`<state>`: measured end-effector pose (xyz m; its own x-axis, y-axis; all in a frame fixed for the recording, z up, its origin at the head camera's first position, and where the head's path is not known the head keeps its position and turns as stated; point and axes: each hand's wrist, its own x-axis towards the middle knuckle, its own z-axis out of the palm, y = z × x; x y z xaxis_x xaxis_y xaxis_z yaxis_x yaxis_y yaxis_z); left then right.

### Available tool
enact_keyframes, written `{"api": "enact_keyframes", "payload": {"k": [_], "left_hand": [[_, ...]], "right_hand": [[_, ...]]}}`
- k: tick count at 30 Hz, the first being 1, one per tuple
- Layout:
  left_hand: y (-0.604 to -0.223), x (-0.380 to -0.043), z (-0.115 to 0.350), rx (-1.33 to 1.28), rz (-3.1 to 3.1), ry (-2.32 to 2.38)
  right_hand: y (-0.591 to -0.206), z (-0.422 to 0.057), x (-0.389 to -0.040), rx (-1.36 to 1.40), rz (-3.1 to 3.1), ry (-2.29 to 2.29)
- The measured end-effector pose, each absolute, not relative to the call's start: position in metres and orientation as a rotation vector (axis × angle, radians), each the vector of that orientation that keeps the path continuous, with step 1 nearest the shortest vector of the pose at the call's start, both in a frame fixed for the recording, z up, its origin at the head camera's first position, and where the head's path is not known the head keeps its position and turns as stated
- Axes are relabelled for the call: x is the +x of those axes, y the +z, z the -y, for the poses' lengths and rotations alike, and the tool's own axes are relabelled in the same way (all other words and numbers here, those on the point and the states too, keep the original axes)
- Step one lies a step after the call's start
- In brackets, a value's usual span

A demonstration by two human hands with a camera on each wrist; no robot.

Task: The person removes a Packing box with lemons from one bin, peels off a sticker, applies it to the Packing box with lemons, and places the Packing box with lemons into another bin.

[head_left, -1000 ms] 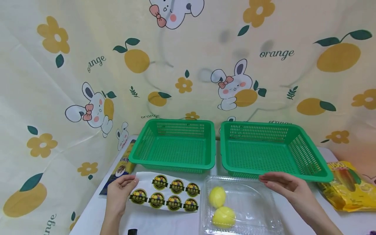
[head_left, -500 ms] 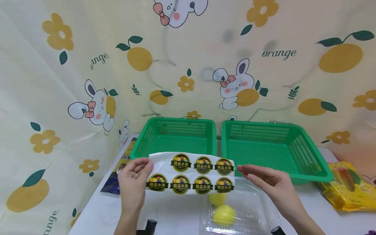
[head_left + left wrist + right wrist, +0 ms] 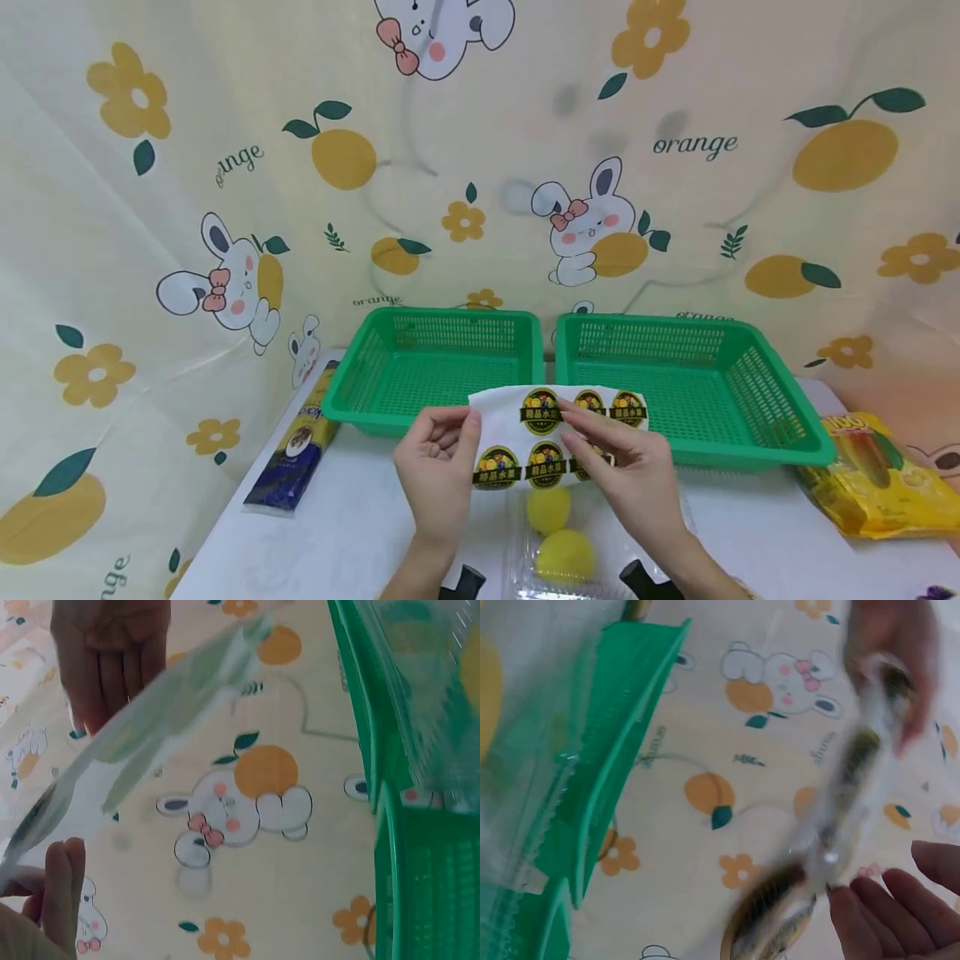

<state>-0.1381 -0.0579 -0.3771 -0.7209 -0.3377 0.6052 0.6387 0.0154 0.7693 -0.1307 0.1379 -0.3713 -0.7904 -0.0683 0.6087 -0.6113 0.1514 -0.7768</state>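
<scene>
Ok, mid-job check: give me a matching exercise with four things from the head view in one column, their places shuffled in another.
1. White sheet of round black-and-gold stickers
2. Flat blue-and-gold packet
3. Bright yellow printed plastic bag
4. Two yellow rounded fruits

A. Right of the two green plastic mesh baskets
B. Inside the clear plastic box
C. Pinched by the left hand
D. Left of both baskets

Pairs: 1-C, 2-D, 3-A, 4-B

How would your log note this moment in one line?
left hand: pinching sticker sheet by left edge; right hand: in front of sheet, contact unclear; yellow fruits: in clear container; green baskets: behind
</scene>
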Motion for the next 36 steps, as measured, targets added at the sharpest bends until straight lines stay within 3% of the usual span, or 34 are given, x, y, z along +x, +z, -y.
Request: {"api": "enact_keyframes", "payload": {"k": [16, 36], "left_hand": [[-0.37, -0.124, 0.02, -0.416, 1.626, -1.804], [-0.372, -0.112, 0.01, -0.45, 1.744, -2.045]], "right_hand": [[-0.393, -0.121, -0.143, 0.724, 1.758, 1.044], [-0.388, -0.128, -0.137, 0.724, 1.766, 1.021]]}}
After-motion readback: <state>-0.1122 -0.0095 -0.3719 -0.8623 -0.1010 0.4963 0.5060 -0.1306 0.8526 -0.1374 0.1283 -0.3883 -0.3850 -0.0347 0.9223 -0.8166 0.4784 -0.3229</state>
